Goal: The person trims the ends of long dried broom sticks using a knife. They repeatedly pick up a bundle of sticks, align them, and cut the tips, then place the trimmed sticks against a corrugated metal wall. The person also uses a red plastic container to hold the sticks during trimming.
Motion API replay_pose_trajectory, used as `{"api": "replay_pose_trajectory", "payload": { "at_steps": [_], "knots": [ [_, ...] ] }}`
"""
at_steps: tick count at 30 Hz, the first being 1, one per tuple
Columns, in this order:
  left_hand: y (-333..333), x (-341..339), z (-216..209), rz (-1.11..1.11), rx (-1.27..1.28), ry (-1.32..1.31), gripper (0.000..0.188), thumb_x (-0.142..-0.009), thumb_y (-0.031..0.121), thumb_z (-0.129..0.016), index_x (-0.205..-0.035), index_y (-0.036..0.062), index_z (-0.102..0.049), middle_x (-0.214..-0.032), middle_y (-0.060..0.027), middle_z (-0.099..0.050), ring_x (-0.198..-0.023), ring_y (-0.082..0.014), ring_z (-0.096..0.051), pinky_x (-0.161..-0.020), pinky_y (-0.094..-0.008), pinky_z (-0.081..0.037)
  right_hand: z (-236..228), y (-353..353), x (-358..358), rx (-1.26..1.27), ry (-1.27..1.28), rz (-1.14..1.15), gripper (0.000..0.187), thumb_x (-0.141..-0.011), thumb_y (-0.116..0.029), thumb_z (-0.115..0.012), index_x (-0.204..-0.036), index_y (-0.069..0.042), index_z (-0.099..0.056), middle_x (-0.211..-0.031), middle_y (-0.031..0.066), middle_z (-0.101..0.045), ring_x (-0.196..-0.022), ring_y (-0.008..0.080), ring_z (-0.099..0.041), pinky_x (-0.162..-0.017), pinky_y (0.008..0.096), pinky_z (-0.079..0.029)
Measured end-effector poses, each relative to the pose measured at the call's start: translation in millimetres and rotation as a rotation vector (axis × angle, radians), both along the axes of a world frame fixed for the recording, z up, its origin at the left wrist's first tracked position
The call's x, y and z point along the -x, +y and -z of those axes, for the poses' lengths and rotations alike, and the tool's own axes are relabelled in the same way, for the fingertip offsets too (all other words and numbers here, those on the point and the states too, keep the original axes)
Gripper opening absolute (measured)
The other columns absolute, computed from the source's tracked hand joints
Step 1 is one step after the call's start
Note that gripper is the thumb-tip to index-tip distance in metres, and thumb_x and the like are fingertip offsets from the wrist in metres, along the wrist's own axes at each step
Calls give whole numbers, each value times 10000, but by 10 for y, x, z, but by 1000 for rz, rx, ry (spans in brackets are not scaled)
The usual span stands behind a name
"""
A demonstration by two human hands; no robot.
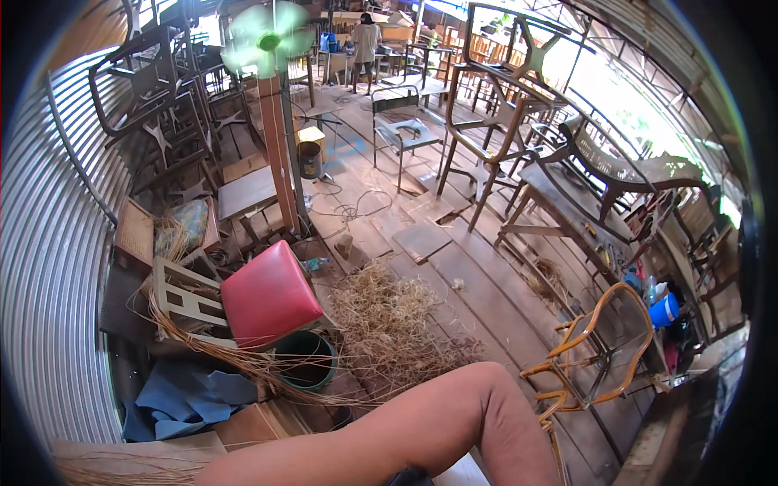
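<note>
"What were the hands doing?"

"I couldn't tell. The left hand and the right hand were both out of view, so they might have been gripping or loose. Only the person's bent bare leg (454, 409) showed, its knee at five o'clock from the middle of the view."

"And what lay nearest?"

"A tangled pile of pale fibre (385, 312) on the floorboards (494, 300) at six o'clock, just beyond the leg. Long thin strands (243, 362) swept in from eight o'clock, passing in front of a dark green bucket (312, 344) at seven."

"Around those?"

"A chair with a red cushion (271, 293) leaned over at eight, with a crumpled blue sheet (190, 397) below it. A glossy orange-brown chair frame (640, 356) stood at four."

"Any writing?"

"Nothing I could read. A small plastic bottle (314, 264) between eight and nine was too small for any label to be made out, and the blue mark (344, 147) on the boards at eleven was too faint."

"Farther off?"

"A bench (551, 182) carrying dark curved furniture (624, 174) at about two, a blurred green fan (269, 40) at eleven, and another person (366, 44) at twelve."
</note>
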State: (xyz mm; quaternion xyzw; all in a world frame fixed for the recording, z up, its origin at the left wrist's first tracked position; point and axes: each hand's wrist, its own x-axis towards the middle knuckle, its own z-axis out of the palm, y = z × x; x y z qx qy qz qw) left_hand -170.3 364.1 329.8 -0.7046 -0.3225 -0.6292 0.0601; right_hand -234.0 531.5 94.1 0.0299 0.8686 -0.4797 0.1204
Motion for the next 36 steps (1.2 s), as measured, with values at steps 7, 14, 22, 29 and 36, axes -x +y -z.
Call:
{"api": "replay_pose_trajectory", "payload": {
  "at_steps": [7,14,22,29,36],
  "knots": [
    [-54,129,68,29,24,-44,495,-839,447,-649,-1038,-6,-612,-934,-169,-648,-828,-339,-628,-687,-406,-490,-83,-514,-141,-33,-84,-132,228,-923,-186,-594,-791,-25,-501,-594,27,-566,-506,67,-499,-451,259,-404],
    [-345,219,208,74,72,-192,496,-836,455,-670,-992,-14,-632,-920,-166,-652,-821,-332,-629,-679,-399,-485,208,-519,233,74,-171,-169,211,-929,-188,-575,-794,-39,-509,-566,42,-583,-473,99,-541,-443,273,-420],
    [-1784,601,677,553,678,-440,608,-725,504,-766,-983,-33,-643,-917,-161,-660,-784,-307,-639,-667,-391,-486,-73,-1020,856,142,33,-240,221,-928,-215,-585,-834,-21,-537,-580,43,-591,-514,92,-555,-480,277,-440],
    [-2356,-65,456,504,405,-619,669,-697,519,-784,-991,-62,-636,-868,-178,-660,-665,-327,-632,-563,-373,-492,-362,-950,946,72,-20,-415,232,-931,-227,-582,-851,-13,-540,-599,44,-592,-532,94,-560,-499,285,-444],
    [-2128,-238,415,398,390,-567,677,-693,510,-793,-1007,-68,-633,-856,-189,-656,-659,-350,-625,-567,-379,-494,9,-766,838,54,-67,-343,238,-922,-248,-594,-853,-24,-555,-586,45,-604,-540,97,-580,-499,299,-446]
  ]
}}
